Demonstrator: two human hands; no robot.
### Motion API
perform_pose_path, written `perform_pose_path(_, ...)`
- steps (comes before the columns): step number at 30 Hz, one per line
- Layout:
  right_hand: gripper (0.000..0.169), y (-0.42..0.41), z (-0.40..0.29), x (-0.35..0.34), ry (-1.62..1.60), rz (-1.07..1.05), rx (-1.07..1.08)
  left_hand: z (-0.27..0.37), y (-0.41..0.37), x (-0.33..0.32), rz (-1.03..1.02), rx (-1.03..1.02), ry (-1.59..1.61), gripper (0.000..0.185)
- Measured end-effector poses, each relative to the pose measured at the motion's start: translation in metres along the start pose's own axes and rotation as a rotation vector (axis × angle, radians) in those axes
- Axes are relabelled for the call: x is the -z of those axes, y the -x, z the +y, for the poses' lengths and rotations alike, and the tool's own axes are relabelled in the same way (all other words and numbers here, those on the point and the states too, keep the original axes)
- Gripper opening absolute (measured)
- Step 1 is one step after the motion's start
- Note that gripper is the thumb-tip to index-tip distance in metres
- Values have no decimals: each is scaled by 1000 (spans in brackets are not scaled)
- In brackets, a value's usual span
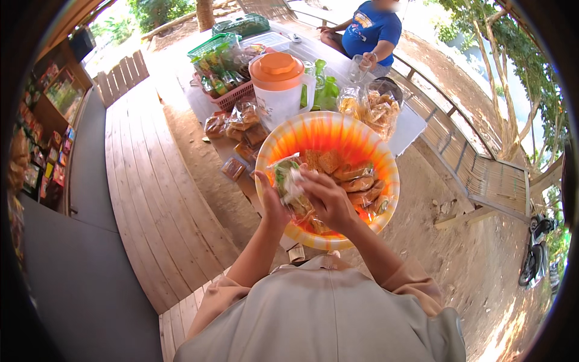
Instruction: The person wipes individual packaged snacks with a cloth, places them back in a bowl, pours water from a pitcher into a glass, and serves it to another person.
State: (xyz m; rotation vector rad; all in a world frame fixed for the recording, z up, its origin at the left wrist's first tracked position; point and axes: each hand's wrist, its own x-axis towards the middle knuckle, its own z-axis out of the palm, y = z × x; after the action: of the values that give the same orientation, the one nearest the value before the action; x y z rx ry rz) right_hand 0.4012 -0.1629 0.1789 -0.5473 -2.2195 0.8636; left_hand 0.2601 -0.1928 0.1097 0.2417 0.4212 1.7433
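Note:
Over a large orange and cream plastic basin (326, 118), both hands are around a clear plastic packet (286, 177) with something green inside. My left hand (275, 203) supports the packet from its left side, with the thumb side up. The fingers of my right hand (329, 199) press on the packet's right side, where a whitish bunched part is blurred. Several wrapped filled breads (362, 184) lie in the right of the basin. Brown bread-like pieces (326, 160) sit toward its far wall. My right hand and forearm hide part of the basin's contents.
Behind the basin stand a pitcher with an orange lid (277, 86), green bottles (326, 90), bagged snacks (380, 108) and a pink basket (230, 96). Wrapped cakes (246, 122) lie left of the pitcher. A person in blue (373, 31) holds a glass pitcher (358, 68). A wooden bench (154, 190) runs along the left.

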Motion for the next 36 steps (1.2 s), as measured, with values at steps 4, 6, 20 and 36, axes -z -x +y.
perform_pose_path(4, 31, -26, 13, -37, 235, 5, 120, -3, -4, 7, -180, -1, 166, 76)
perform_pose_path(6, 32, -17, 31, -56, 334, 16, 218, -6, -9, 21, -165, 5, 184, 76)
perform_pose_path(20, 27, -5, 4, -24, 301, -6, 58, -2, -3, 5, 55, 77, -52, 84)
perform_pose_path(36, 22, 31, 69, 15, 291, 113, -275, 0, -11, 4, 24, -84, 5, 83)
